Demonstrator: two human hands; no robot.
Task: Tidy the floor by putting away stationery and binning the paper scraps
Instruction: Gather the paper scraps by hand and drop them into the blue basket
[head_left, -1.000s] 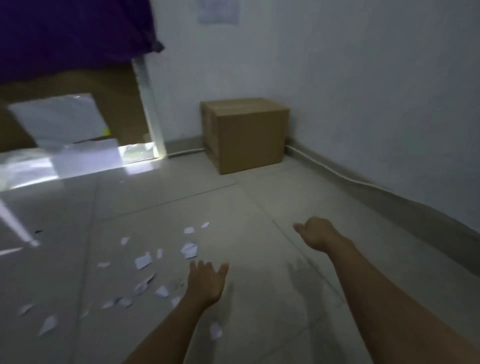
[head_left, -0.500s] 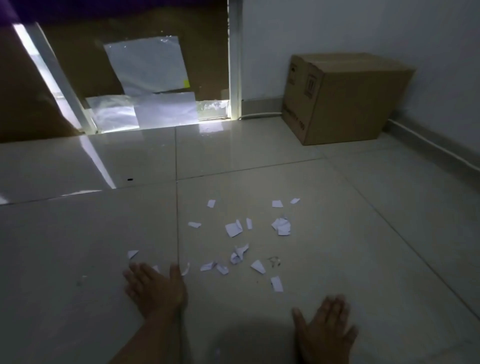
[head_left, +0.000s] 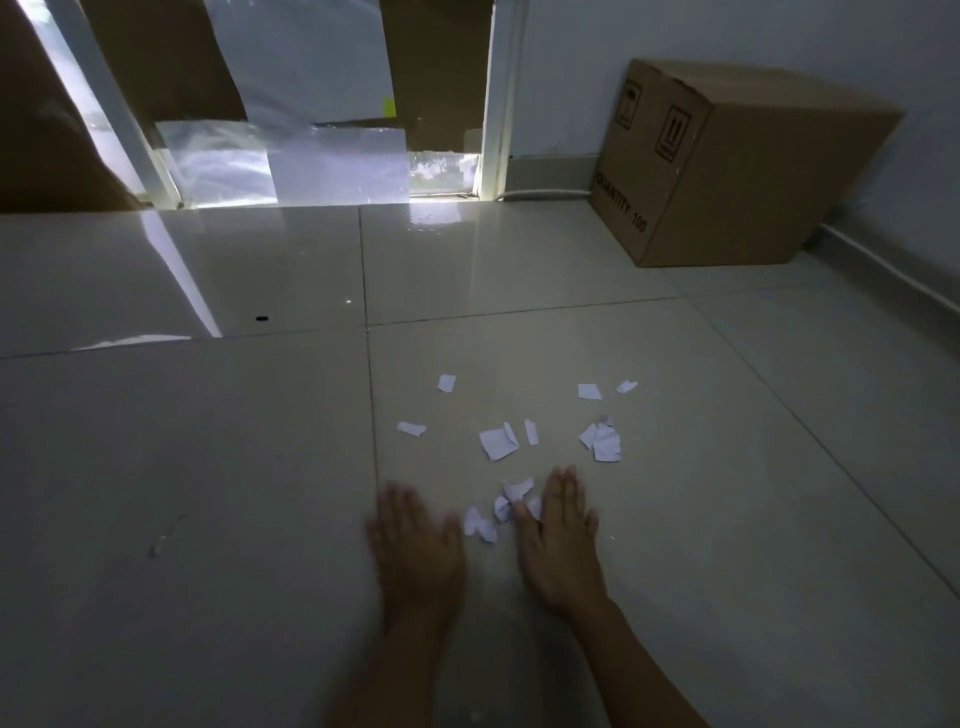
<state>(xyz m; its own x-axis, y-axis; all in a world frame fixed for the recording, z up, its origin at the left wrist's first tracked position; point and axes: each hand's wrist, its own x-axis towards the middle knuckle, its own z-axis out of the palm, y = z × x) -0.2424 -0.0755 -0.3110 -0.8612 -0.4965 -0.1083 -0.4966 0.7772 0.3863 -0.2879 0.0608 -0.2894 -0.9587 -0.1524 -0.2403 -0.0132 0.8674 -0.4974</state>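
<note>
Several white paper scraps (head_left: 498, 442) lie scattered on the pale tiled floor (head_left: 208, 467). A small bunch of scraps (head_left: 501, 512) sits squeezed between my two hands. My left hand (head_left: 415, 540) lies flat on the floor, fingers straight, just left of that bunch. My right hand (head_left: 558, 535) lies flat on the right side, its thumb edge touching the scraps. Neither hand grips anything. No stationery or bin is in view.
A closed cardboard box (head_left: 727, 166) stands in the far right corner against the white wall (head_left: 779, 36). A glass door (head_left: 311, 104) patched with cardboard and plastic sheet runs along the back. A cable (head_left: 893, 275) follows the right skirting.
Both hands have slid inward along the floor toward each other, pushing the nearest scraps into a bunch between them. The camera has tipped down and closer.
</note>
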